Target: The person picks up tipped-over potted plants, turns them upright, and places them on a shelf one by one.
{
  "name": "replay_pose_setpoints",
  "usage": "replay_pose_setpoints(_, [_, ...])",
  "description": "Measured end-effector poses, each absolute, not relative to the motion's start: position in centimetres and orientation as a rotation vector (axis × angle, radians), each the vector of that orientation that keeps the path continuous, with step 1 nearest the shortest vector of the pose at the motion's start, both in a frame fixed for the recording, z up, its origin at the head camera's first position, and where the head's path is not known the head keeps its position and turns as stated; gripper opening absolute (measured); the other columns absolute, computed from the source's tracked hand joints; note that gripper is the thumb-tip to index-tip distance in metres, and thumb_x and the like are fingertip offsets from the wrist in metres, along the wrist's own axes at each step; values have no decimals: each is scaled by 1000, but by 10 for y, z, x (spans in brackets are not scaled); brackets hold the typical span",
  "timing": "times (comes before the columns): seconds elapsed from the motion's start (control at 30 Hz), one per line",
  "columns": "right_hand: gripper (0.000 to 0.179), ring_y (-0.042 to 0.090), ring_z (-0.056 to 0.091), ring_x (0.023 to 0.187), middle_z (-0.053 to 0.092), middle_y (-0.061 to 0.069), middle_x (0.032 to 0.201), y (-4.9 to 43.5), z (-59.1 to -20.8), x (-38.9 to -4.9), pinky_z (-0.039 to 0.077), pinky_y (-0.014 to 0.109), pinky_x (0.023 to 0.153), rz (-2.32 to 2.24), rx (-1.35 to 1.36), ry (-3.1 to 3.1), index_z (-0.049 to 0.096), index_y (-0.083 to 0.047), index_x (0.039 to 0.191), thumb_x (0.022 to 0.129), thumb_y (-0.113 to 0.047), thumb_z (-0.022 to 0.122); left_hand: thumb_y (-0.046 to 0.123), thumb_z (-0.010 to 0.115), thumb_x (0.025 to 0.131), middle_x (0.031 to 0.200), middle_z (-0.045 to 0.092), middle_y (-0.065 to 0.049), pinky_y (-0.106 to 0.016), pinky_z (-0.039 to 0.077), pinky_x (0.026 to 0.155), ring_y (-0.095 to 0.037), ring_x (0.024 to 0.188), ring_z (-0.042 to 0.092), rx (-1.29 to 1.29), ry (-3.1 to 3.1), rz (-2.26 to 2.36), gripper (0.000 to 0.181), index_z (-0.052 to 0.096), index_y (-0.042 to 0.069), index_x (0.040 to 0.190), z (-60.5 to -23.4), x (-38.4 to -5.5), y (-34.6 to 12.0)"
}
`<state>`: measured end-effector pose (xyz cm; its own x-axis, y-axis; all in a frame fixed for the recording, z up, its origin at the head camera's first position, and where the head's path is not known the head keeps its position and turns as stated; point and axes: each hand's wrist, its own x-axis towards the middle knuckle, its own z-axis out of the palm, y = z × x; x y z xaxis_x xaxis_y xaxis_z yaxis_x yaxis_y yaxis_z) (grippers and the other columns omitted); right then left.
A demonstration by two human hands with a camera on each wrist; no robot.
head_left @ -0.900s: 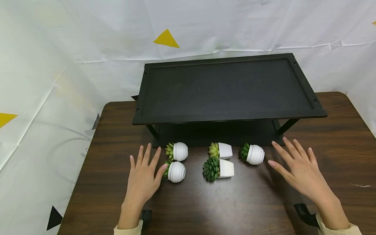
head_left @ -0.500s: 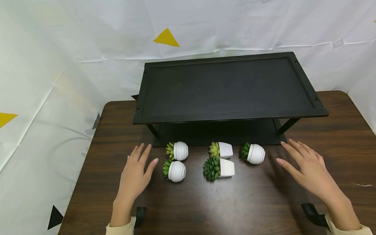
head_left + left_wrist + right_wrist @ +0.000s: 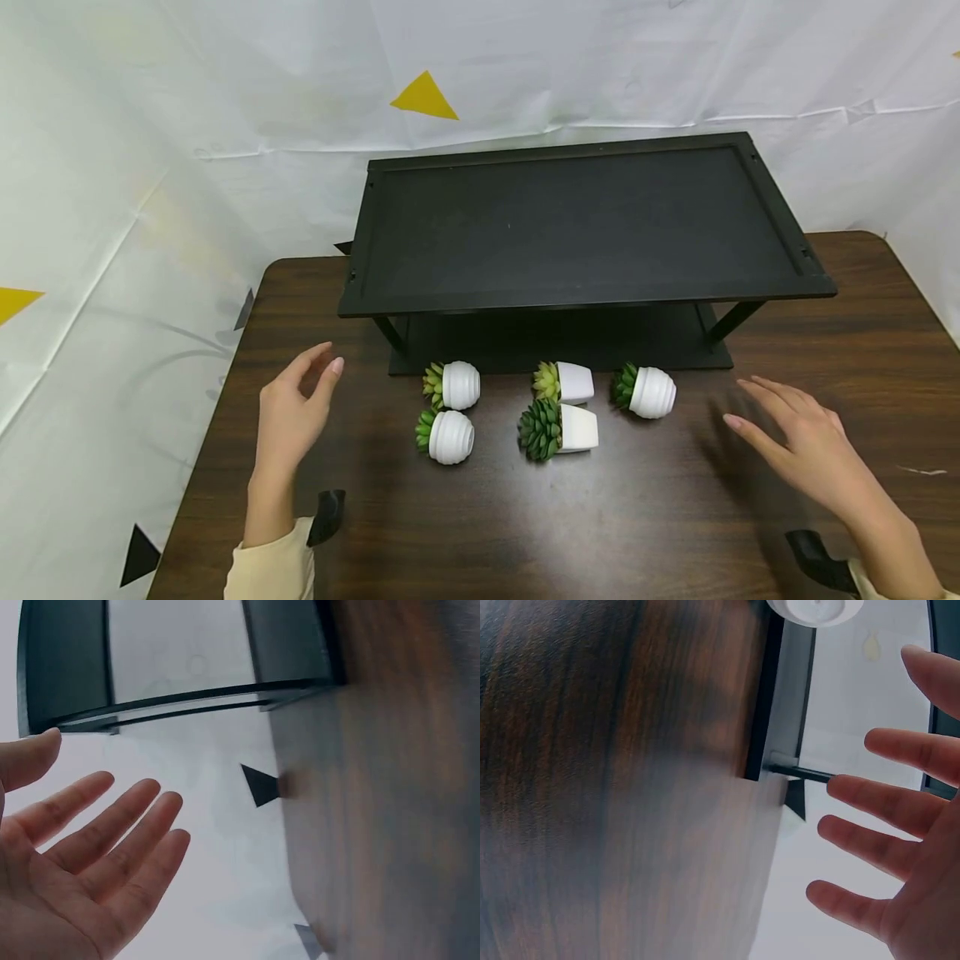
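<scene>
Several small potted succulents lie on their sides on the wooden table. Two in ribbed round white pots, an upper succulent and a lower succulent, are at the left. A light green succulent and a dark green succulent in tapered square pots lie mid-table. Farther right is another round-potted succulent. My left hand hovers left of them, fingers relaxed, palm turned inward and bare in the left wrist view. My right hand is held to the right of the plants, fingers spread and nothing in it.
A black two-tier shelf stands behind the plants, its lower board reaching close to the pots. White sheeting with yellow and black triangles hangs behind and to the left of the table.
My left hand has moved left, away from the plants, and turned palm inward. The right hand has drifted right and a little toward me. The plants and shelf stay put.
</scene>
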<state>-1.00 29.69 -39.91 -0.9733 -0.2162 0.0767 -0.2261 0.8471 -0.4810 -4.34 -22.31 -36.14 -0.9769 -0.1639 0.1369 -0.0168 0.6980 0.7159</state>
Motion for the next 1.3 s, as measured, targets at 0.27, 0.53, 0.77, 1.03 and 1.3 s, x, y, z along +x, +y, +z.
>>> replay_pose_setpoints(0.27, [50,54,36,111,44,32,125,298,-402,-10,22,72,79,770,365,-3000,48,4,126,88,-26,62,23,56,92,101,64,-10,-27,43,75,-17,89,58,213,-2573,-1222,28,63,4,112,-337,-57,-218])
replay_pose_setpoints(0.53, [49,53,37,110,45,32,123,297,-405,-10,23,73,80,754,390,-3006,50,6,122,87,-25,64,18,59,91,89,60,-5,-21,49,70,-14,79,58,235,-2452,-1500,25,64,0,107,-314,-73,-209])
replay_pose_setpoints(0.77, [48,52,39,109,47,32,121,295,-405,-9,24,73,76,750,412,-3027,51,6,121,86,-25,65,19,62,89,82,58,2,-18,49,65,-12,73,57,290,-2541,-1552,26,62,-2,103,-304,-82,-209])
replay_pose_setpoints(1.03, [46,50,44,106,52,29,117,293,-402,-12,32,67,75,759,470,-3009,53,5,119,85,-22,66,20,60,90,76,61,8,-19,50,66,-8,71,60,210,-2618,-1696,30,57,-8,101,-307,-90,-220])
replay_pose_setpoints(1.3, [51,46,45,111,50,25,122,278,-384,-29,38,59,80,991,475,-3080,50,1,126,86,-26,65,22,61,89,78,64,7,-19,50,67,-7,72,62,205,-2626,-1858,29,57,-5,100,-307,-95,-229])
